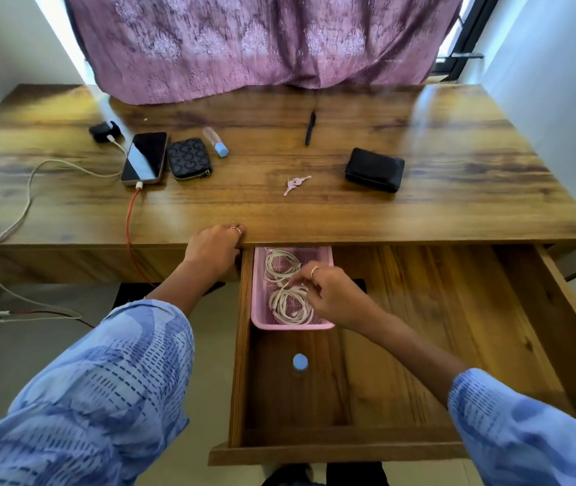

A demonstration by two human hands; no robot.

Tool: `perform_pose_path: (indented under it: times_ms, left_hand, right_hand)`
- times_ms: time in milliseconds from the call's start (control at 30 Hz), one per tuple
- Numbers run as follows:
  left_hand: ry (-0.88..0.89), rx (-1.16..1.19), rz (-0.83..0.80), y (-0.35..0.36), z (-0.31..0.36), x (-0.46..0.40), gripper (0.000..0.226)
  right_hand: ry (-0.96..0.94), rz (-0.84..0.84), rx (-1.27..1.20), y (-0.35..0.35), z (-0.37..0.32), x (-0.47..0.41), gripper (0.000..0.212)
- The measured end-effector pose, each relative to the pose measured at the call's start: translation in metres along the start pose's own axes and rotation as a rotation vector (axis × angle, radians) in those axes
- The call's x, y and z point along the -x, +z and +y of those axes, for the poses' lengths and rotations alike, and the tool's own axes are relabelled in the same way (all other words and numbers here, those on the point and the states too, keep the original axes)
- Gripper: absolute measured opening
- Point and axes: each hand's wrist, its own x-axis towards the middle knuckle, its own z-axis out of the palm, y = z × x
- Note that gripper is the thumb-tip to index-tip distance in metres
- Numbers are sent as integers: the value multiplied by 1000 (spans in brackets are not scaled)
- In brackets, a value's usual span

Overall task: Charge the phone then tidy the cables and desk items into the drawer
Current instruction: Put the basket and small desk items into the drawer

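A person's right hand (pixel 328 292) pinches coiled white cables (pixel 288 299) in a pink basket (pixel 292 325) inside the open drawer (pixel 419 345), while the left hand (pixel 214 249) curls over the desk edge (pixel 384 236). The phone (pixel 144 157) lies on the desk with a red cable (pixel 129 219) plugged in, so charging appears under way. A patterned pouch (pixel 189 158), small bottle (pixel 215 142), pen (pixel 310 128), pink keys (pixel 295 184) and black wallet (pixel 375 169) remain to be put away.

Wooden desk (pixel 314 212) with phone (pixel 144 157), wallet (pixel 374 169), keys (pixel 295 184)
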Motion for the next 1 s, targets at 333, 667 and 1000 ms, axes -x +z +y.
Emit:
perform_pose_path:
  times_ms: [333,667,1000]
  left_hand:
    - [-135,27,-121,-13,-52,-14,47]
    - [-212,165,-154,-27,-53,-33,40]
    - [-283,244,-97,-21,-59,-31,40]
  right_hand:
    - [-77,-45,189,-22,-16,-145,25]
    - [183,31,250,-1,-13,-282,36]
    - [332,236,259,21,-14,-344,46]
